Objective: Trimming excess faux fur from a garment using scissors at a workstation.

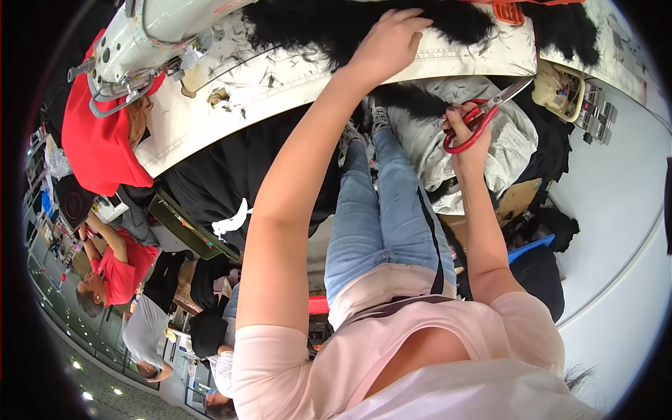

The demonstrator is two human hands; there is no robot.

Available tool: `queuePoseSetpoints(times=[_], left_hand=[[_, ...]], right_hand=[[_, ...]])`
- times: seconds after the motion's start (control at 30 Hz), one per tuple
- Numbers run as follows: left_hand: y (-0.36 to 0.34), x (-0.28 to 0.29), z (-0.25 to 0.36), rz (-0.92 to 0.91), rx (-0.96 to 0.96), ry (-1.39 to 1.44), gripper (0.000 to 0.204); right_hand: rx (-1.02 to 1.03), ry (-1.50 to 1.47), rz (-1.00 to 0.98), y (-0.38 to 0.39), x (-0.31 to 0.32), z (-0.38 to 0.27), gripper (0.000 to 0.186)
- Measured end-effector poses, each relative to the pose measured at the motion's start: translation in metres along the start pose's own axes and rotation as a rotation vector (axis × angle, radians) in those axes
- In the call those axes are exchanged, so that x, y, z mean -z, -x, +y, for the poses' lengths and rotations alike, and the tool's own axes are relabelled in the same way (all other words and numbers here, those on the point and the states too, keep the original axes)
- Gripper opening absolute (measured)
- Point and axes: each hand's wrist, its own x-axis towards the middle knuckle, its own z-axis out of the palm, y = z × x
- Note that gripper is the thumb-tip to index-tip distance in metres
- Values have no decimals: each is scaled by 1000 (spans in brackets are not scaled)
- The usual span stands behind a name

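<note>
Left hand (390, 43) lies at the fur (297, 21) on the table (483, 64), hold unclear; right hand (467, 145) grasps scissors (493, 105) beside the table's near edge; fur arranging seems the step; next likely calls for steadying it.

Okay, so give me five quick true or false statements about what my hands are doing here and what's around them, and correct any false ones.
1. Your right hand holds metal scissors with red looped handles. True.
2. Your left hand is underneath the long white table. False: it is above the long white table, over the shaggy black fur.
3. Loose dark tufts are scattered on the table. True.
4. A white sewing machine stands toward the picture's left. True.
5. The bright red cloth is to the right of the scissors. False: the bright red cloth is far to their left, by the machine.
</note>
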Motion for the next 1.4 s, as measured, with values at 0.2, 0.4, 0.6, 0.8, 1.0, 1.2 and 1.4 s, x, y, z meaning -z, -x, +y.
queuePoseSetpoints(times=[0.2,0.4,0.6,0.8,1.0,1.2,1.4], left_hand=[[31,11,34,-203,184,386,25],[95,43,49,-566,648,421,33],[130,119,18,-229,833,217,22],[130,147,21,-112,708,-14,21],[131,140,18,-67,652,-108,19],[140,141,16,-69,616,-169,18],[151,128,9,-30,622,-254,20]], right_hand=[[-56,-67,-29,-10,-2,-13,27],[52,132,12,-26,-5,-24,24],[131,264,156,-53,-6,-14,26],[181,311,205,-62,-32,5,24],[237,366,258,-64,-40,13,23],[325,420,218,-65,-40,16,22],[331,549,213,-69,-31,16,19]])
